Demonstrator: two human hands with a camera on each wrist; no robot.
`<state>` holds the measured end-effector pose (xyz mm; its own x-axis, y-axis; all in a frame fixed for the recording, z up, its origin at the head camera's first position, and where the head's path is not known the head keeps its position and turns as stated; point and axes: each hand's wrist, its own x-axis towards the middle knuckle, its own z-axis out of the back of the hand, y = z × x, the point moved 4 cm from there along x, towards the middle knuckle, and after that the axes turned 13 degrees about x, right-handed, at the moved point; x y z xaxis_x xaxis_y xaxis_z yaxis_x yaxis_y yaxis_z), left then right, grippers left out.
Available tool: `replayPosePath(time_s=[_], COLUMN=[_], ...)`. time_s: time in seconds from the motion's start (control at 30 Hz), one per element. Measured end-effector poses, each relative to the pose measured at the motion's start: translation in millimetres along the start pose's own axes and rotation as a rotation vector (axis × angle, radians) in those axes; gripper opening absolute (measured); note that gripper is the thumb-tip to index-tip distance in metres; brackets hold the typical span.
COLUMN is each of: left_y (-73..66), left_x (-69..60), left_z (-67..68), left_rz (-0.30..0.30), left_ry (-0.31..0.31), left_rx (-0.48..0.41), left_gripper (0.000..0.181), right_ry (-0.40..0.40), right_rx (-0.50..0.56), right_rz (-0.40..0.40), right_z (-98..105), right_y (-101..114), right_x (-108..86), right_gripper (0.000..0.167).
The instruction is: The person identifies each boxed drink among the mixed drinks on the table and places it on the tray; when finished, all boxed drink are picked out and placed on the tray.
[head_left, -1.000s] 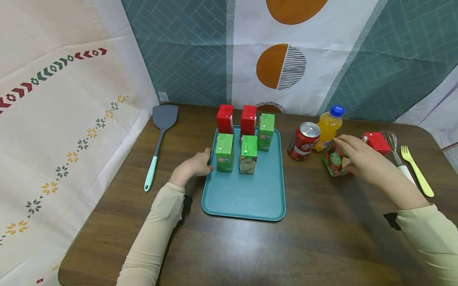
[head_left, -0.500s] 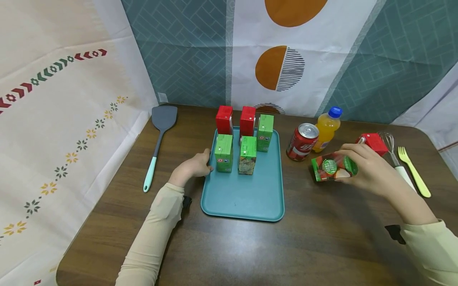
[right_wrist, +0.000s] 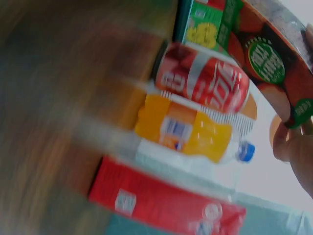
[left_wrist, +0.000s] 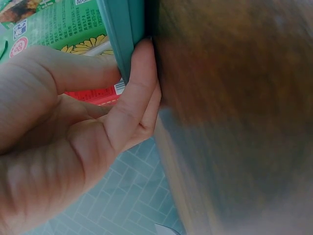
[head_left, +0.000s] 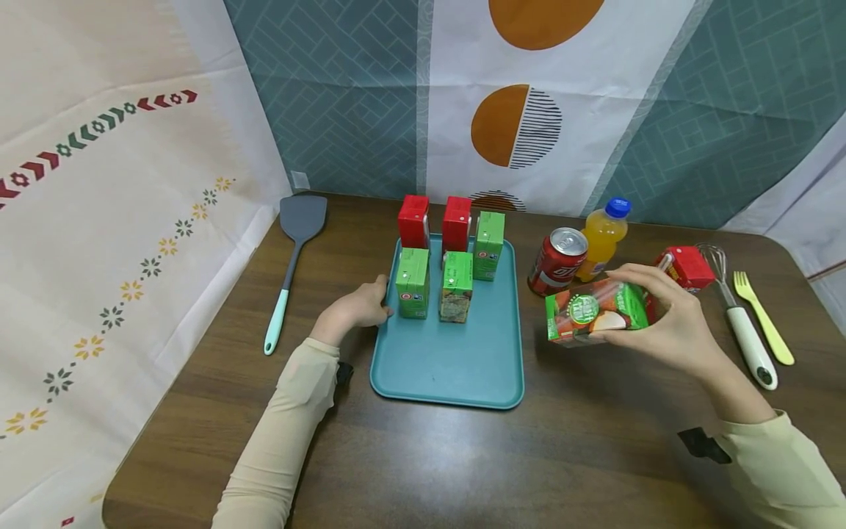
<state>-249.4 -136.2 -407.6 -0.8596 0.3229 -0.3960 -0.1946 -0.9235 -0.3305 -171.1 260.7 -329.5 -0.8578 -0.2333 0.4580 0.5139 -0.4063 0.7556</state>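
Note:
My left hand (head_left: 360, 305) pinches the left rim of a teal tray (head_left: 449, 375); the left wrist view shows the thumb inside the rim (left_wrist: 122, 36) and fingers outside. On the tray stand two red cartons and three green ones, including a front green carton (head_left: 413, 285). To the tray's right, my right hand (head_left: 667, 316) grips a red and green juice box (head_left: 588, 312) with apple pictures, held on its side above the table. Part of this juice box (right_wrist: 266, 61) also appears in the right wrist view, with fingertips at its end.
Behind the held box stand a red soda can (head_left: 558, 261) and an orange drink bottle (head_left: 603, 239). Farther right are another red carton (head_left: 687, 267), a whisk (head_left: 750, 345) and a yellow fork (head_left: 765, 319). A spatula (head_left: 297, 250) lies on the left side of the table.
My right hand has tipped the juice box onto its side, lifted it and carried it left toward the tray. The left hand stays on the tray rim.

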Motion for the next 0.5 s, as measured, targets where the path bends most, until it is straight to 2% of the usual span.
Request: replayPosePath(time_s=[0.1, 0.2, 0.37, 0.5], left_y=[0.7, 1.2, 1.1, 1.6], left_x=[-0.2, -0.6, 0.7, 1.4], left_z=[1.1, 2.2, 1.4, -0.4], left_rz=[0.001, 0.003, -0.002, -0.001], left_ry=[-0.002, -0.007, -0.014, -0.005], left_rx=[0.0, 0.007, 0.009, 0.01], left_gripper=[0.063, 0.062, 0.061, 0.062], right_ry=[0.01, 0.038, 0.099, 0.156], right_rx=[0.12, 0.178, 0.11, 0.065], right_rz=[-0.054, -0.09, -0.089, -0.032], right_z=[-12, -26, -52, -69], right_y=[-2, -2, -6, -8], right_x=[7.4, 17.8, 34.2, 45.9], right_gripper=[0.079, 0.076, 0.072, 0.07])
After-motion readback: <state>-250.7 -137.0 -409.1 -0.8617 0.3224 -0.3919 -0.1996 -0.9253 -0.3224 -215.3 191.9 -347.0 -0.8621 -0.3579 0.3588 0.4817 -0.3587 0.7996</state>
